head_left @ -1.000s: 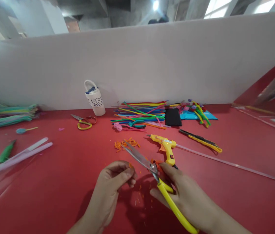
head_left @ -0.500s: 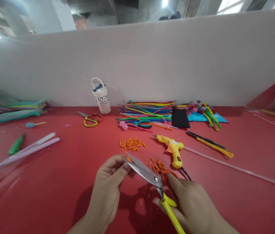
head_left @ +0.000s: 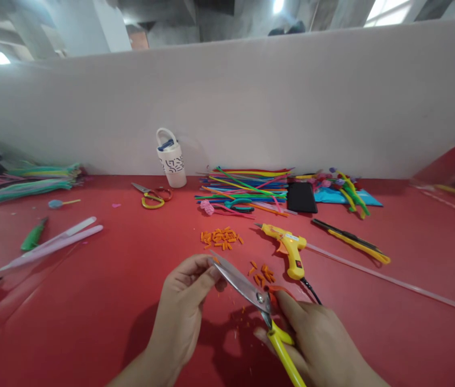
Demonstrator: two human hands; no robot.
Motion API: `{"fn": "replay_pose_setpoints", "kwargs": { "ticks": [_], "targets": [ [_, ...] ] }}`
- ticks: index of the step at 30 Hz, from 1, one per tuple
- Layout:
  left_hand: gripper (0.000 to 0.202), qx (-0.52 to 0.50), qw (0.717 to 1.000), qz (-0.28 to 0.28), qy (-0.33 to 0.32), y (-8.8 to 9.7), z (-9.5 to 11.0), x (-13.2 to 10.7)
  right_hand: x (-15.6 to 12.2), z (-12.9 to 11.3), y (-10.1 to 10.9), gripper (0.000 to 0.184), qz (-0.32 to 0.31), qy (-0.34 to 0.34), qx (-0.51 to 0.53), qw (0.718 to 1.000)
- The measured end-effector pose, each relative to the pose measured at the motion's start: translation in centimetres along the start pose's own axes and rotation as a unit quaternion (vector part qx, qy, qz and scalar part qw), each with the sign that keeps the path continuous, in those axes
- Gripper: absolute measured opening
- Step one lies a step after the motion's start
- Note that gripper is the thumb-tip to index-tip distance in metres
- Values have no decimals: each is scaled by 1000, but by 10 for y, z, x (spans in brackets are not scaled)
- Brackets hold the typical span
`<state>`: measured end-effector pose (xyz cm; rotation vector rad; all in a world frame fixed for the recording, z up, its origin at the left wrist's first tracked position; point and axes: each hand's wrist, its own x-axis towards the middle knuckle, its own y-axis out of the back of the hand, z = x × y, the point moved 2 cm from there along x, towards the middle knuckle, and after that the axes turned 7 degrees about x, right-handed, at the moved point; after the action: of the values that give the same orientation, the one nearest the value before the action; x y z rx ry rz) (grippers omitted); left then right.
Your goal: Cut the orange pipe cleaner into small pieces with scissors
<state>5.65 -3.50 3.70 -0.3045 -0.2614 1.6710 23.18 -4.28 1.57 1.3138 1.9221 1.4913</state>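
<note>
My right hand point(head_left: 316, 344) grips the yellow and orange handles of a pair of scissors point(head_left: 251, 295). Their steel blades point up and left, and the tips meet my left hand point(head_left: 185, 312). My left hand pinches a tiny orange piece point(head_left: 215, 260) between thumb and fingers, right at the blade tips. Small orange cut bits point(head_left: 220, 237) lie in a heap beyond my hands, and a second little cluster of orange bits point(head_left: 263, 273) lies beside the blades. Orange crumbs speckle the red table point(head_left: 130, 290) under the scissors.
A yellow glue gun point(head_left: 288, 247) lies just right of the bits, with a long clear glue stick point(head_left: 392, 282) behind it. Farther back are coloured pipe cleaners point(head_left: 247, 188), a black phone point(head_left: 301, 197), a utility knife point(head_left: 350, 241), spare scissors point(head_left: 150, 196) and a white cup point(head_left: 171, 159).
The scissor blades have swung down toward my left hand and closed in on the orange piece. The camera has shifted slightly, so the table items appear a little further right.
</note>
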Motion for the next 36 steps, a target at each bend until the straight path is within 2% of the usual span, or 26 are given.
{"fn": "replay_pose_setpoints", "kwargs": {
  "ticks": [5,18,26,30,33,36],
  "targets": [
    [5,2,1000,4,4,0,-1,0,-1,-2,1,33,28,14,-11,999],
    [9,16,1000,1,6,2,-3,-1,1,-5,1,33,40,5,-13,999],
    [7,7,1000,7,9,0,-2,1,-2,-2,-1,34,35,-9,-15,999],
    [6,16,1000,14,12,1,-2,2,-2,4,-3,29,14,-26,-13,999],
    [5,7,1000,4,23,0,-3,1,0,6,-1,24,-2,-74,48,996],
    [4,3,996,-47,80,-6,-8,-2,4,3,4,22,-8,-130,219,967]
  ]
}}
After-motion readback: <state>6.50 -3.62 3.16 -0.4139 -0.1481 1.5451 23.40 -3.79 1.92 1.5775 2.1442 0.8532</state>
